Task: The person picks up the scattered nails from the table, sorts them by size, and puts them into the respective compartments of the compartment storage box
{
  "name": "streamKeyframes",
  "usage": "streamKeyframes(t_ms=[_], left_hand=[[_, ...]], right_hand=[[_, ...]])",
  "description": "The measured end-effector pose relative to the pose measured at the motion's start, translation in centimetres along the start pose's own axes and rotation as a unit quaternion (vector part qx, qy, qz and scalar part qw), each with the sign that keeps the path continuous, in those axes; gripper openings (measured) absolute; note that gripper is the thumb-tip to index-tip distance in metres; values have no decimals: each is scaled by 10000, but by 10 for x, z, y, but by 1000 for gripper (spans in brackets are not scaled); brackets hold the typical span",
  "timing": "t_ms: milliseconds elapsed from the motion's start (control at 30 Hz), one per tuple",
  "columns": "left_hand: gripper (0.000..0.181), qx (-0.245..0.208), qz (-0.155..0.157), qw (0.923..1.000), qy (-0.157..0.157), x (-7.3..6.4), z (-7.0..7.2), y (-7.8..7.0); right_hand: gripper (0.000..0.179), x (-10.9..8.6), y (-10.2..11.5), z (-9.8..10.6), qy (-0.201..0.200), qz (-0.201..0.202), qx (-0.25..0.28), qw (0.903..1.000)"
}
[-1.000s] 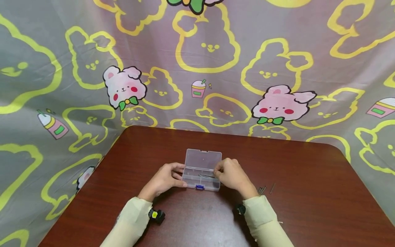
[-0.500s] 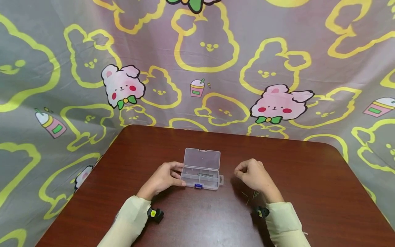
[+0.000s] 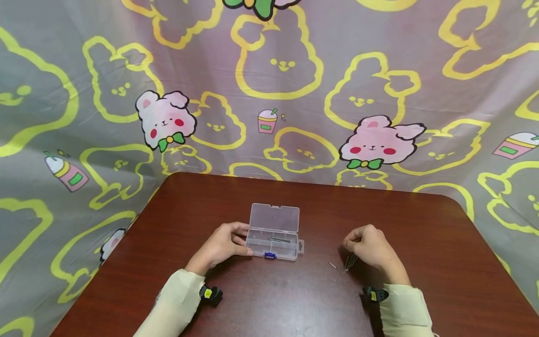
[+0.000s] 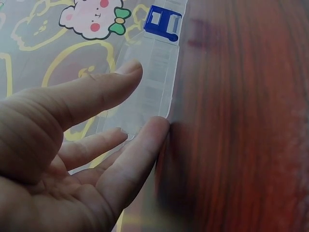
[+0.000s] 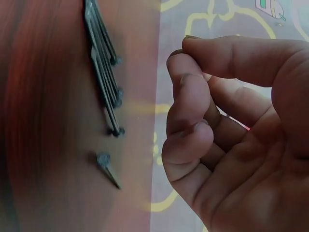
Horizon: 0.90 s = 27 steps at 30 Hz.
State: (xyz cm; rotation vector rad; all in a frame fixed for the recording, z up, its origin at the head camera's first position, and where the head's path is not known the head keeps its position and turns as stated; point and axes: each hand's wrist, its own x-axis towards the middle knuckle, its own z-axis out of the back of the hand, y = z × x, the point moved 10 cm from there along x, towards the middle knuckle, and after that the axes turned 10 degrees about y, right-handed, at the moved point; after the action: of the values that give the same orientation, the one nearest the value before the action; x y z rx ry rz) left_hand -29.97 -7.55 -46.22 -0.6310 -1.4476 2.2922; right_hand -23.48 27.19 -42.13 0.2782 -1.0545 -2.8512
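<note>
A clear plastic compartment box stands with its lid up and its blue latch at the front. Several thin metal nails lie in a back compartment. My left hand rests at the box's left end, fingers extended and touching its side and corner. Beside a small bunch of nails on the table, my right hand has its fingers curled, thumb tip against the index fingertip, with nothing visible between them. A lone nail lies apart from the bunch.
A brown wooden table carries everything. A cartoon-printed curtain hangs behind it and along its sides. The box's hanging tab sticks out on its right.
My right hand has left the box's right side and moved rightward to the nails on the table. My left hand and the box stay put.
</note>
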Motion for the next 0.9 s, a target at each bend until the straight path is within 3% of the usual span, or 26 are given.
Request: streamKeyframes(t_ms=[433,900], left_hand=[[66,30,-12,10000,-2,-1,0,0],[67,26,-179,9998,52,-1,1,-3]], right_hand=[[8,-11,-33,9,254,-551,-14,9982],[8,-20,-51,15,329,-984,60,9946]])
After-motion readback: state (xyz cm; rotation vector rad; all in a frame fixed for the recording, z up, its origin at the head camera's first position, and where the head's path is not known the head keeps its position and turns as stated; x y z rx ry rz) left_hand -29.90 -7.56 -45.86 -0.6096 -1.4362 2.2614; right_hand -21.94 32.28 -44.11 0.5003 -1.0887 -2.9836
